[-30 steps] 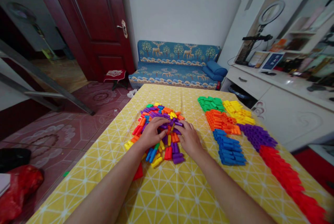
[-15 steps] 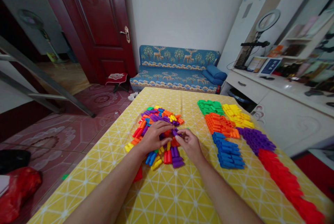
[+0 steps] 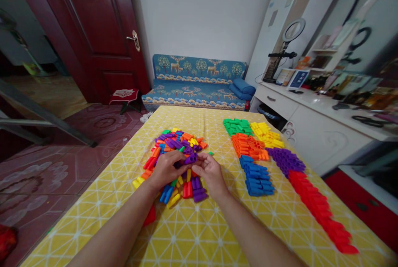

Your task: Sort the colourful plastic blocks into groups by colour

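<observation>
Purple block (image 3: 190, 159) sits pinched between both hands just above the mixed block pile (image 3: 174, 155), which lies left of centre on the yellow tablecloth (image 3: 217, 225). Left hand (image 3: 164, 171) has fingers curled narrow on the block's left end; right hand (image 3: 211, 171) has fingertips closed on its right end. From the pile, sorted groups lie at 2 to 4 o'clock: green blocks (image 3: 238, 126), yellow blocks (image 3: 265, 134), orange blocks (image 3: 248, 147), blue blocks (image 3: 256, 173), purple row (image 3: 286, 160), red row (image 3: 320, 209). To do this step well, I'd say: keep the grip on the block's ends, not the middle, so the open socket stays free; lift it clear of the loose pieces before moving it sideways, since neighbouring purple blocks (image 3: 197, 188) sit touching and could drag along. If it goes with its colour, align its long axis with the purple row before setting it down. One red block (image 3: 150, 216) lies apart at 7 o'clock, near the left forearm; watch the elbow there.
</observation>
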{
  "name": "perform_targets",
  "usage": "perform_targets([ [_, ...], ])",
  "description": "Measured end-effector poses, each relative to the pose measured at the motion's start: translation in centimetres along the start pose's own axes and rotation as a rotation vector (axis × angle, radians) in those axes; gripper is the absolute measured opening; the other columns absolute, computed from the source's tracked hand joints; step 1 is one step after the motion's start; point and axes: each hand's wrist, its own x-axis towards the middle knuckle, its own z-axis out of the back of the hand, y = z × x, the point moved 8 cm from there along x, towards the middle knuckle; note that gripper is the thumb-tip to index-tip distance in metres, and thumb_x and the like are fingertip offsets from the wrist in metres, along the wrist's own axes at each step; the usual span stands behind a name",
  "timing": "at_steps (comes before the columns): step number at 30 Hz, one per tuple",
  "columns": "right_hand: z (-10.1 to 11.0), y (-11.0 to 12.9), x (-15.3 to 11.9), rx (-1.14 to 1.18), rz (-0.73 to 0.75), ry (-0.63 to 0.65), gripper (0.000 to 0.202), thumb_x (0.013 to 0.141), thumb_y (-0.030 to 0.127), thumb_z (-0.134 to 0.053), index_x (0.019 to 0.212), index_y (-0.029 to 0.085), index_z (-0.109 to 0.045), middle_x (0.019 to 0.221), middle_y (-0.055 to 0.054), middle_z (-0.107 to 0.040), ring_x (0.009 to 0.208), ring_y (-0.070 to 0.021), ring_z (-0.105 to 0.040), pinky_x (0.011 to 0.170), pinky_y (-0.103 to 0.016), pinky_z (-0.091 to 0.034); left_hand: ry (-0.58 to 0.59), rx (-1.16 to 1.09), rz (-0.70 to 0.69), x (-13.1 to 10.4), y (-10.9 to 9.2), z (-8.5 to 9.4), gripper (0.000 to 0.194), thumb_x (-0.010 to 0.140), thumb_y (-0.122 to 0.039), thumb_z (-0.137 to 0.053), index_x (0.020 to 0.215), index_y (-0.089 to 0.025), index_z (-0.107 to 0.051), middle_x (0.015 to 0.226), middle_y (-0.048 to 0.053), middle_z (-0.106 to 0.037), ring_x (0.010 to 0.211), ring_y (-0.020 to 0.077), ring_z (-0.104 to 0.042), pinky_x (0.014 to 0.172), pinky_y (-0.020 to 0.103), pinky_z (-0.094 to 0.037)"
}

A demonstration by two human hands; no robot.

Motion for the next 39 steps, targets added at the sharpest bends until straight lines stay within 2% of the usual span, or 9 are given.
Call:
perform_targets([
  [8, -0.7, -0.2, -0.5, -0.229, 0.046, 0.028, 0.039, 0.068, 0.022, -0.074, 0.105, 0.02, -0.063, 0.09, -0.001, -0.069, 0.081, -0.0156, -0.063, 0.075, -0.028, -0.051, 0.114, 0.167, -0.174, 0.0, -1.5, -0.9, 0.024, 0.085, -0.029, -0.061, 0.065, -0.017, -0.054, 0.063, 0.002, -0.057, 0.059, 0.013, -0.053, 0.054, 0.023, -0.037],
  [13, -1.4, 1.8, -1.1, -0.479, 0.258, 0.082, 0.044, 0.074, 0.021, -0.071, 0.117, 0.026, -0.062, 0.108, -0.003, -0.066, 0.098, -0.0177, -0.061, 0.088, -0.031, -0.049, 0.172, 0.146, -0.194, -0.2, -1.4, -1.6, 0.028, 0.088, -0.037, -0.058, 0.07, -0.016, -0.059, 0.067, 0.005, -0.059, 0.063, 0.015, -0.056, 0.059, 0.025, -0.04],
  [16, -1.7, 2.8, -1.4, -0.584, 0.373, 0.082, 0.041, 0.072, 0.023, -0.075, 0.111, 0.028, -0.067, 0.106, -0.002, -0.064, 0.101, -0.0185, -0.06, 0.09, -0.031, -0.048, 0.208, 0.076, -0.186, -0.3, -1.2, -2.0, 0.035, 0.086, -0.049, -0.058, 0.074, -0.016, -0.062, 0.071, 0.007, -0.062, 0.069, 0.0174, -0.059, 0.062, 0.027, -0.043],
  [20, -0.9, 2.8, -1.3, -0.558, 0.316, -0.001, 0.037, 0.071, 0.025, -0.076, 0.106, 0.025, -0.067, 0.095, -0.001, -0.065, 0.081, -0.0156, -0.061, 0.075, -0.028, -0.05, 0.235, 0.0, -0.128, -0.2, -1.0, -1.8, 0.045, 0.081, -0.059, -0.061, 0.076, -0.015, -0.063, 0.074, 0.008, -0.063, 0.071, 0.0189, -0.06, 0.063, 0.028, -0.044],
  [24, 1.3, 4.5, -0.7, -0.422, 0.224, -0.132, 0.038, 0.073, 0.031, -0.072, 0.108, 0.022, -0.06, 0.093, -0.002, -0.066, 0.068, -0.0127, -0.059, 0.062, -0.025, -0.05, 0.292, -0.111, -0.054, 0.1, -0.8, -1.4, 0.036, 0.091, -0.049, -0.052, 0.091, -0.017, -0.067, 0.085, 0.008, -0.068, 0.079, 0.0186, -0.062, 0.071, 0.028, -0.046],
  [29, 7.8, 11.9, 1.7, -0.617, 0.348, -0.2, 0.04, 0.071, 0.037, -0.073, 0.105, 0.02, -0.061, 0.092, -0.004, -0.068, 0.073, -0.0148, -0.061, 0.067, -0.028, -0.051, 0.329, -0.166, -0.013, 0.1, -0.6, -1.6, 0.029, 0.094, -0.04, -0.049, 0.093, -0.017, -0.067, 0.091, 0.008, -0.07, 0.086, 0.0192, -0.063, 0.078, 0.029, -0.046],
  [34, 20.1, 18.9, 6.1, -1.262, 0.376, -0.294, 0.034, 0.066, 0.036, -0.072, 0.095, 0.019, -0.068, 0.087, -0.004, -0.07, 0.072, -0.018, -0.062, 0.07, -0.032, -0.049, 0.345, -0.162, 0.024, 0.0, -0.3, -1.8, 0.028, 0.095, -0.035, -0.047, 0.093, -0.018, -0.068, 0.093, 0.008, -0.07, 0.088, 0.0193, -0.063, 0.081, 0.029, -0.046],
  [37, 27.6, 20.5, 8.5, -1.562, 0.223, -0.324, 0.029, 0.063, 0.031, -0.072, 0.089, 0.019, -0.069, 0.076, -0.003, -0.07, 0.068, -0.0199, -0.063, 0.063, -0.03, -0.046, 0.341, -0.174, 0.042, 0.2, -0.3, -1.6, 0.029, 0.096, -0.034, -0.045, 0.093, -0.018, -0.069, 0.092, 0.008, -0.07, 0.088, 0.0192, -0.063, 0.081, 0.029, -0.046],
  [39, 31.0, 20.6, 9.4, -1.677, 0.122, -0.32, 0.027, 0.062, 0.025, -0.073, 0.088, 0.019, -0.07, 0.075, -0.003, -0.07, 0.069, -0.0201, -0.063, 0.061, -0.029, -0.045, 0.328, -0.188, 0.059, 0.3, -0.3, -1.4, 0.03, 0.096, -0.034, -0.044, 0.094, -0.017, -0.069, 0.091, 0.008, -0.07, 0.087, 0.0187, -0.064, 0.08, 0.029, -0.046],
])
